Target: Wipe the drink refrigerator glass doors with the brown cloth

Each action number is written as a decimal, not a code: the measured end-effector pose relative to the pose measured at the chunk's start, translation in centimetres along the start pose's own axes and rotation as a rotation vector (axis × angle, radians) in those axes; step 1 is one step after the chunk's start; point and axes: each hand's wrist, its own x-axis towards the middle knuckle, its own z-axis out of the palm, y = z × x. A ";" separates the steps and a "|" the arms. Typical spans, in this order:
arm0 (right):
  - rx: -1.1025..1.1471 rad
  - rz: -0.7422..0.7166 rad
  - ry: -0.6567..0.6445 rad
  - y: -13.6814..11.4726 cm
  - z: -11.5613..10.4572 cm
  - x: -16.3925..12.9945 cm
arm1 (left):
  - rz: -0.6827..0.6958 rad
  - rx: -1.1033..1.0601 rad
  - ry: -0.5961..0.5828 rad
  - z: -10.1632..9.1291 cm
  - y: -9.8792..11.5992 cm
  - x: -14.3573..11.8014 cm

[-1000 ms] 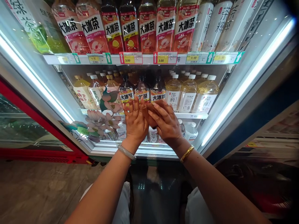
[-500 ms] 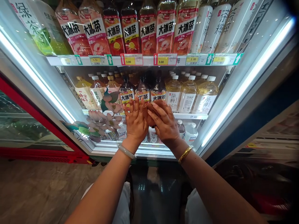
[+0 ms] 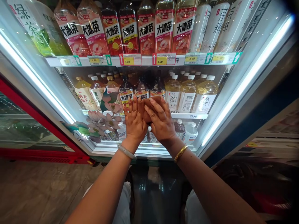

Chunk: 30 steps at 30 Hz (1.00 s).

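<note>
I face a drinks cooler with a glass door (image 3: 77, 93). My left hand (image 3: 135, 119) lies flat against the glass, fingers up and apart, with a pale bangle on its wrist. My right hand (image 3: 161, 123), with a gold bangle, presses a small brown cloth (image 3: 145, 114) onto the glass right beside the left hand; most of the cloth is hidden under its fingers. Behind the hands stand dark tea bottles (image 3: 126, 91) on the middle shelf.
Pale tea bottles (image 3: 205, 93) fill the shelf's right side and red-labelled bottles (image 3: 146, 31) the shelf above, over a price-tag rail (image 3: 140, 59). A flower decal (image 3: 102, 116) sits left of my hands. A red-framed cooler (image 3: 35, 130) stands at left; bright light strips (image 3: 245, 77) line the frame.
My right hand with the cloth has slid left and slightly up across the glass, closing against the left hand. The left hand has barely moved.
</note>
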 end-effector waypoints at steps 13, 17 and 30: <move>0.020 0.002 0.135 -0.7 1.0 1.4 | 0.007 0.003 0.010 0.0 0.0 -0.1; 0.002 -0.020 0.088 -1.3 1.5 0.7 | -0.007 -0.030 0.012 -0.5 -0.8 -0.1; 0.016 0.003 0.095 -1.9 2.5 2.0 | -0.017 0.009 0.043 -1.4 -1.7 0.3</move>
